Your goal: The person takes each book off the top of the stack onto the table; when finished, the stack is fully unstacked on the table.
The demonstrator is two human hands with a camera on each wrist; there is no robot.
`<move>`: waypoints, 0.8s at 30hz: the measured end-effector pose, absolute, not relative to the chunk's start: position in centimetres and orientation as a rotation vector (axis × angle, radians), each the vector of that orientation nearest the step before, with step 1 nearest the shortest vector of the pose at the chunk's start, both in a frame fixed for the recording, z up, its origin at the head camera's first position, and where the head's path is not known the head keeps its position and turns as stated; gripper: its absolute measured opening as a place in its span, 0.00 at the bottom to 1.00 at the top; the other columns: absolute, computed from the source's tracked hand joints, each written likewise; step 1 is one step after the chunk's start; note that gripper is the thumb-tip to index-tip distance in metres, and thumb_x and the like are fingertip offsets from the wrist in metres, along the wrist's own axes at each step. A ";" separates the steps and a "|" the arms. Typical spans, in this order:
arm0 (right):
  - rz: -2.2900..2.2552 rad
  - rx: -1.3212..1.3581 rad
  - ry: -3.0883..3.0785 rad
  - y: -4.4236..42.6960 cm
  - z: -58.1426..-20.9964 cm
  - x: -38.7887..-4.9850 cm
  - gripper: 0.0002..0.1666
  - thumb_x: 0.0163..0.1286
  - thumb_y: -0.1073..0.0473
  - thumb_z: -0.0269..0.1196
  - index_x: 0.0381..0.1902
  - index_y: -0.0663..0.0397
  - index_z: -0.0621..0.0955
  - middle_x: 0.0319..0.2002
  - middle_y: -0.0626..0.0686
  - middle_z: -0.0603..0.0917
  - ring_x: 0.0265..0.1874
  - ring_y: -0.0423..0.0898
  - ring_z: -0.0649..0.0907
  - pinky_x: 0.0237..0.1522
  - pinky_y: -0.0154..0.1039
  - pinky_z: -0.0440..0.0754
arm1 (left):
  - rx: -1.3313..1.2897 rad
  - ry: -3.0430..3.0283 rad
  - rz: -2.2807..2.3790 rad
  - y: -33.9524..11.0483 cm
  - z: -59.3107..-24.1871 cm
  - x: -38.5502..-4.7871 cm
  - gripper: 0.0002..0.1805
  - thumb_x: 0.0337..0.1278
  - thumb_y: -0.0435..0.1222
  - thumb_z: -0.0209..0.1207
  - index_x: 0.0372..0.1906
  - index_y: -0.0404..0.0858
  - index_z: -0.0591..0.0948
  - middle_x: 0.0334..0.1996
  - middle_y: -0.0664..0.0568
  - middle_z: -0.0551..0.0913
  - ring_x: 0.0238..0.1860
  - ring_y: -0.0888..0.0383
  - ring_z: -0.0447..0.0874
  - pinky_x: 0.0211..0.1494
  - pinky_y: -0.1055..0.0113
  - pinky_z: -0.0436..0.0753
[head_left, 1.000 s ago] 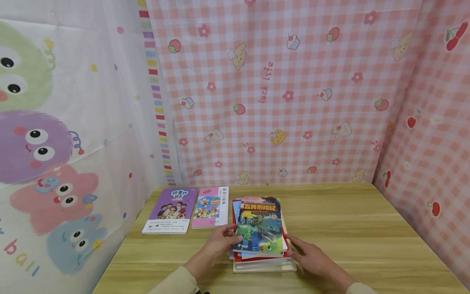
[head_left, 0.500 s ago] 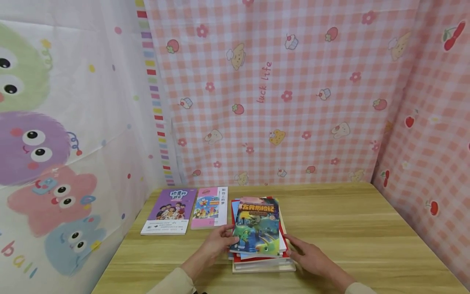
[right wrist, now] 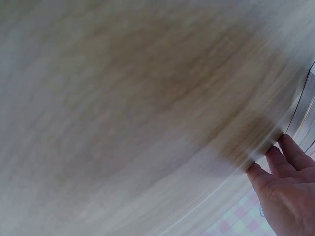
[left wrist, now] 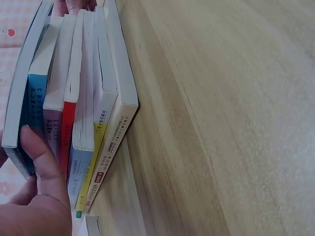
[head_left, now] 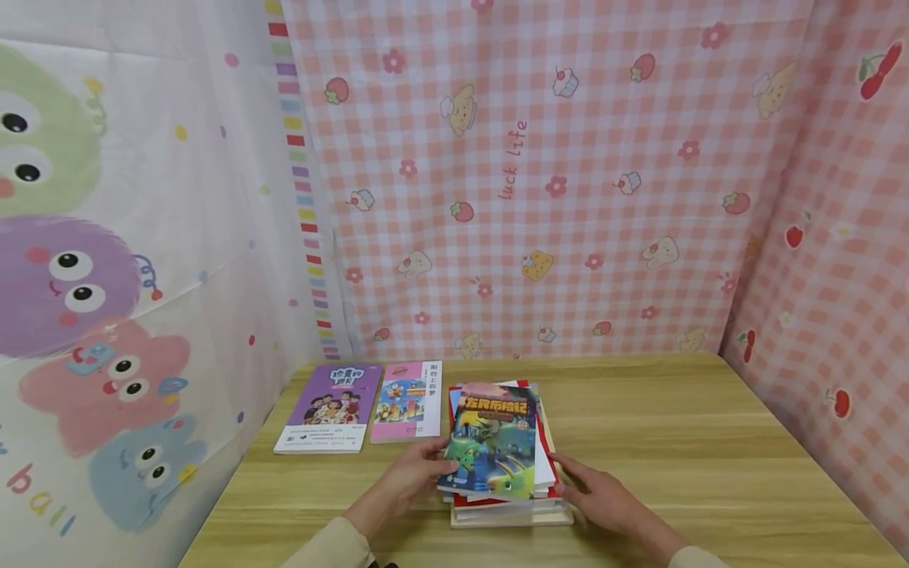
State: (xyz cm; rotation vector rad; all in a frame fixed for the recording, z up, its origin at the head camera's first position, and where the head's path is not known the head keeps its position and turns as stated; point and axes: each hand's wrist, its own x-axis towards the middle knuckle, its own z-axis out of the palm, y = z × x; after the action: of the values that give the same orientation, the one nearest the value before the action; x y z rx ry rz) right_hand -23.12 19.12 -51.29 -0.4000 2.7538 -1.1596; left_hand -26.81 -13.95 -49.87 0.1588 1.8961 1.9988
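Purple book (head_left: 330, 406): although it lies flat, it sits nearest the tabletop's (head_left: 653, 418) left border; a stray knock could push it over.
Pink book (head_left: 405, 402): flat, just beside the purple book, clear of the stack.
Left grip (head_left: 410, 477): pinching the dinosaur book at its lower left edge, thumb on the cover; slackened pressure could let it slip.
Dinosaur book (head_left: 490, 442): topmost on the stack, skewed, with a gap above the blue-spined book (left wrist: 37, 96); dragged rather than lifted, it could pull loose books along.
Stack (head_left: 511, 514): edges misaligned, bottom book flat on the tabletop; uneven layers could slide if pulled leftward.
Right grip (head_left: 604, 497): fingers extended, fingertips touching the stack's right side, grasping nothing; pressing too hard could shift the layers.
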 end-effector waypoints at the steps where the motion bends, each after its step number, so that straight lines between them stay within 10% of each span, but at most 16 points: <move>1: -1.161 -0.401 2.751 19.1 -51.3 -23.1 0.33 0.72 0.44 0.61 0.72 0.45 0.71 0.65 0.65 0.74 0.64 0.67 0.72 0.61 0.66 0.69 | 0.160 1.901 1.993 -13.9 -49.9 -26.8 0.35 0.63 0.26 0.60 0.71 0.22 0.60 0.47 0.43 0.82 0.41 0.54 0.84 0.46 0.56 0.85; 24: -1.136 -0.349 2.741 19.2 -51.4 -23.3 0.33 0.72 0.42 0.60 0.73 0.41 0.70 0.66 0.63 0.74 0.65 0.65 0.71 0.63 0.65 0.68 | 0.230 1.764 2.122 -16.0 -49.8 -27.1 0.36 0.64 0.26 0.55 0.74 0.28 0.54 0.58 0.40 0.78 0.38 0.53 0.85 0.32 0.66 0.84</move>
State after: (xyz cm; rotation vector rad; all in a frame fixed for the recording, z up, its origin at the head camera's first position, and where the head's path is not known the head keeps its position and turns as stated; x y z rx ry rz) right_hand -23.30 19.21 -51.44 -0.3488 2.7405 -1.1355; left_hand -27.11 -15.98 -49.75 0.2304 1.7642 2.1225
